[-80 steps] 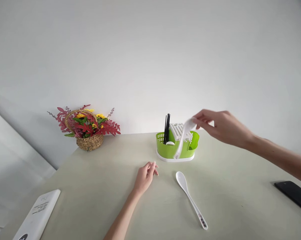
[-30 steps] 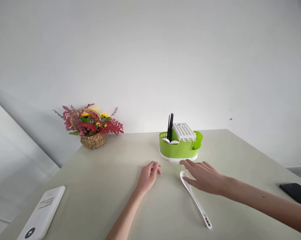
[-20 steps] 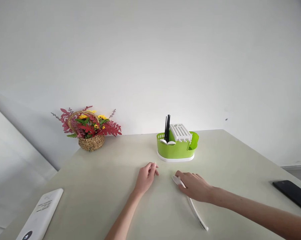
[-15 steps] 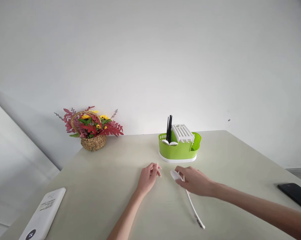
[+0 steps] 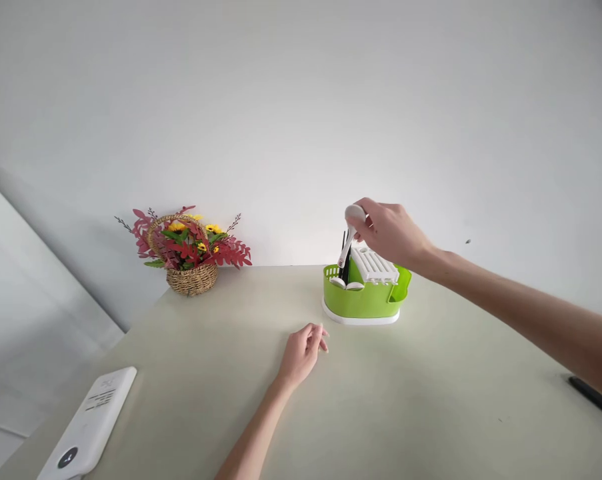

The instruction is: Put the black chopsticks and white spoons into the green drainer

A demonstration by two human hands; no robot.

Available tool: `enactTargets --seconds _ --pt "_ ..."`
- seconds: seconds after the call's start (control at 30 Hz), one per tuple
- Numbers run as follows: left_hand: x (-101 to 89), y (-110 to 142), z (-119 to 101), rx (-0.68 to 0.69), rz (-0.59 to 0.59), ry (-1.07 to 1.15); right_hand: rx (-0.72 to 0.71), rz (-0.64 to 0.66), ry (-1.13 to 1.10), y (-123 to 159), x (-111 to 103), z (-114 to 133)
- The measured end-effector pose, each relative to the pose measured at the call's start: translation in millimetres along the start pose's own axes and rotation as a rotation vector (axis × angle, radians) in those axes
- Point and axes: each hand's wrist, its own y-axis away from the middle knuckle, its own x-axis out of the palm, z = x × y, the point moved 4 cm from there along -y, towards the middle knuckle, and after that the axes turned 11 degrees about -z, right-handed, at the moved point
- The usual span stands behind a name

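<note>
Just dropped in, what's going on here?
A person's right hand grips a white spoon by its bowl end, handle slanting down, above the left section of a green utensil caddy. That section already holds black chopsticks and two more white spoons, bowls up. The left hand rests loosely curled on the table, nothing visible in it.

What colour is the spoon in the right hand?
The spoon is white, with a small marking near its handle end; the head view shows it.
</note>
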Motion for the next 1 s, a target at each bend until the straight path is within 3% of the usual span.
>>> enactTargets --seconds 0.23,0.47,0.73,0.9,1.0 --pt "1.8 0.6 3.8 0.012 -0.002 -0.003 0.002 0.208 0.231 22.0 70.6 -5.9" --pt "3.0 0.5 7.1 0.003 0.01 0.008 -0.029 0.419 0.36 31.5 109.2 3.5" --pt "3.4 0.3 9.3 -0.002 0.014 0.009 -0.018 0.549 0.331 40.3 119.3 6.0" --pt "3.0 0.1 8.6 -0.008 0.022 0.011 -0.018 0.545 0.298 46.3 108.2 2.3" --pt "2.8 -0.4 8.3 -0.009 0.018 0.008 -0.085 0.471 0.281 57.9 94.7 -2.5"
